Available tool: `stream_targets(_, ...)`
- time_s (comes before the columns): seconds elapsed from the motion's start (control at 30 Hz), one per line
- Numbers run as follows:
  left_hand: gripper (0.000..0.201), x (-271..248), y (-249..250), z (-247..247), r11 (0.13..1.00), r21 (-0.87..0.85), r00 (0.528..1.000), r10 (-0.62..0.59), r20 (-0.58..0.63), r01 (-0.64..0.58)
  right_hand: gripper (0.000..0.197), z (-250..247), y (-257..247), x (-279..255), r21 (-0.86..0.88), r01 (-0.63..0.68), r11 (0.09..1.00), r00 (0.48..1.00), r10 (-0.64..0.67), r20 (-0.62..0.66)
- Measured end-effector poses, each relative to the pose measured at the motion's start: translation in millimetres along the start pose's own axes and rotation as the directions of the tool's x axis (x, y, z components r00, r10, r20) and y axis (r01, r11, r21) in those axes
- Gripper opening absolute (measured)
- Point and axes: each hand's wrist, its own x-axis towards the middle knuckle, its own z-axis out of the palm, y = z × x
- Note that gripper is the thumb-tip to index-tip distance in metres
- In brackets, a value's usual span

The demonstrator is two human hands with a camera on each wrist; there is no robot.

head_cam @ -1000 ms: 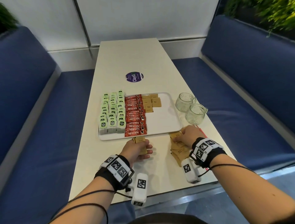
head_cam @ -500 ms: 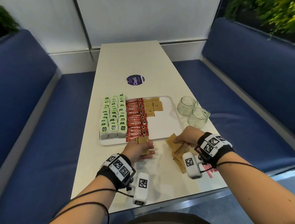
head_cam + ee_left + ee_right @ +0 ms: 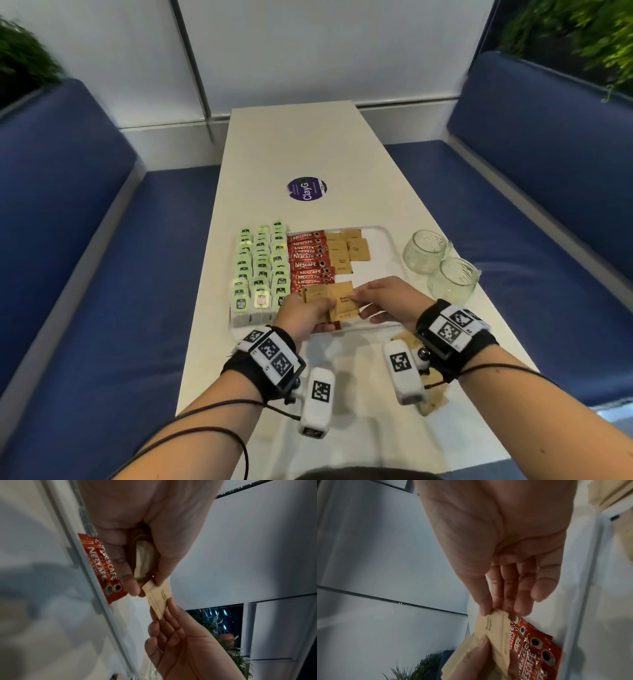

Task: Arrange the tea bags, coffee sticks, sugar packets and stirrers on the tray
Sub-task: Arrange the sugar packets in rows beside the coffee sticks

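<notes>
My left hand [image 3: 301,313] gripped a stack of brown sugar packets [image 3: 334,301]; my right hand [image 3: 387,301] pinched the top one's edge. Best peeled singly, laid flat beside the row already on the tray [image 3: 387,240].

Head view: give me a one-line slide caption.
Both hands, left hand and right hand, hold brown sugar packets over the tray beside Nescafe sticks.

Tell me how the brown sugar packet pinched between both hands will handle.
The brown sugar packet looks thin and flat, so probably light and floppy at its edges. The left hand and right hand hold it with fingertips alone, suggesting little weight. Its paper looks matte, so likely not slippery.
</notes>
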Motion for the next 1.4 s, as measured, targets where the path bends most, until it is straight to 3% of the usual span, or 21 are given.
stream_targets(0.17,0.027,20,12,-7,0.999,-0.006,0.997,-0.045,0.061,0.046,0.017,-3,-8,26,-0.037,0.014,0.999,1.000,-0.015,-0.022)
stream_targets(0.3,0.024,39,27,-17,0.988,-0.113,0.991,-0.098,0.094,0.108,0.006,-20,-4,59,-0.089,0.011,0.996,0.971,-0.032,-0.238)
stream_targets(0.47,0.022,57,36,-33,0.946,-0.273,0.976,-0.133,0.175,0.177,0.021,-38,3,98,-0.311,-0.116,0.943,0.907,-0.027,-0.421)
stream_targets(0.57,0.024,65,36,-39,0.936,-0.301,0.975,-0.130,0.179,0.180,0.030,-37,1,111,-0.408,-0.120,0.905,0.891,-0.083,-0.447)
stream_targets(0.77,0.029,74,36,-41,0.924,-0.334,0.974,-0.128,0.187,0.186,0.023,-34,-9,121,-0.471,-0.114,0.875,0.893,-0.117,-0.434)
stream_targets(0.93,0.047,76,33,-38,0.904,-0.375,0.976,-0.165,0.140,0.206,0.032,-33,-8,121,-0.482,-0.103,0.870,0.890,-0.135,-0.435)
stream_targets(1.13,0.046,64,36,-28,0.943,-0.292,0.987,-0.142,0.077,0.159,0.022,-39,-5,121,-0.336,-0.091,0.937,0.895,-0.071,-0.441)
stream_targets(1.23,0.052,62,37,-24,0.960,-0.243,0.990,-0.125,0.071,0.138,0.018,-32,-9,102,-0.178,0.084,0.980,0.917,-0.146,-0.372)
stream_targets(1.3,0.052,62,36,-21,0.961,-0.239,0.990,-0.131,0.059,0.141,0.016,-21,-15,86,-0.088,0.177,0.980,0.962,-0.191,-0.196)
stream_targets(1.4,0.047,61,35,-15,0.970,-0.220,0.994,-0.100,0.039,0.107,0.017,-3,-22,69,-0.149,0.234,0.961,0.972,-0.233,0.022)
